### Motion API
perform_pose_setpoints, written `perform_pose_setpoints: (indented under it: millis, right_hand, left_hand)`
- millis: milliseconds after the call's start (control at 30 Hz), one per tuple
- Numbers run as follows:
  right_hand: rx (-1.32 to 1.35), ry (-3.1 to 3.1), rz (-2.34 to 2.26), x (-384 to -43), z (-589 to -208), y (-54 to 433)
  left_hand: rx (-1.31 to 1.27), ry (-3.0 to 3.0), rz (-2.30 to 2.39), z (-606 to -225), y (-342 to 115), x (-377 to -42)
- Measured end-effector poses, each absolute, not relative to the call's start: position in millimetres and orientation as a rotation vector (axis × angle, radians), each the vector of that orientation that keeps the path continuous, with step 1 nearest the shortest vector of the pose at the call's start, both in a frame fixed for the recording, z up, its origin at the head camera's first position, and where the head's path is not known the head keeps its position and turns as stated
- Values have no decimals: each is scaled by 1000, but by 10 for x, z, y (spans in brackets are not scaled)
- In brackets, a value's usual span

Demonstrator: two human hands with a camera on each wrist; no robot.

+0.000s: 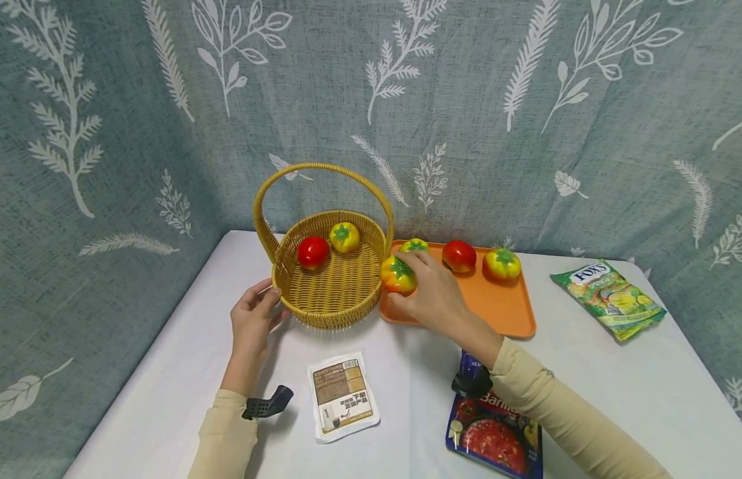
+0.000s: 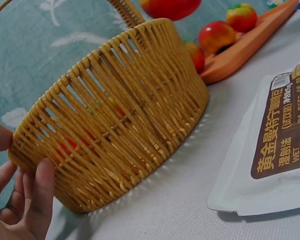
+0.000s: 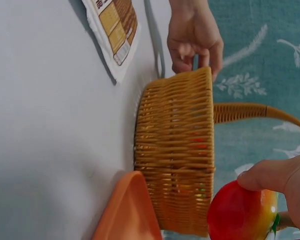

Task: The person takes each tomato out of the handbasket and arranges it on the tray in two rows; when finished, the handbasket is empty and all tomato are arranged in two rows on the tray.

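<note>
My right hand [image 1: 433, 293] grips a round red-and-yellow fruit with a green leafy top [image 1: 398, 275], held up beside the basket's right rim. In the right wrist view the thumb presses on this fruit [image 3: 242, 210]. At the near left side of the yellow wicker basket [image 1: 326, 319], my left hand [image 1: 254, 316] pinches the rim, with fingers against the outer wall in the left wrist view. Inside the basket lie a red fruit [image 1: 313, 253] and a yellow fruit with a green top [image 1: 345, 237]. The basket's tall handle [image 1: 323, 166] stands upright.
An orange tray [image 1: 496, 313] right of the basket bears a yellow-green fruit [image 1: 414, 245], a red one [image 1: 459, 256] and a yellow-red one [image 1: 502, 264]. A white packet [image 1: 344, 398], a blue Barilla pack [image 1: 496, 439] and a green Fox's bag [image 1: 610, 299] lie around.
</note>
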State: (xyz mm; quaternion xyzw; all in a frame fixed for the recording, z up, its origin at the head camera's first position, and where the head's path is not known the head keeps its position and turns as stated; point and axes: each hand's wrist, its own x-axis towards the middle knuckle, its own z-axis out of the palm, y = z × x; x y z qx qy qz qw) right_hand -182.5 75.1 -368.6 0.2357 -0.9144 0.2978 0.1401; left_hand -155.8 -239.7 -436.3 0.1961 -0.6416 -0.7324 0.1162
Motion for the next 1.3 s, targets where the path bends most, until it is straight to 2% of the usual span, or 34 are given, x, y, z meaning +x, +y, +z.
perform_pose_setpoints:
  millis: [933, 1300]
  right_hand:
    - [555, -2805, 837, -2029, -4082, 988]
    - [607, -2843, 875, -2064, -4193, 979]
  left_hand:
    - [557, -1903, -2123, -4393, -2412, -1561]
    - [535, -1909, -2116, -4406, -2416, -1540]
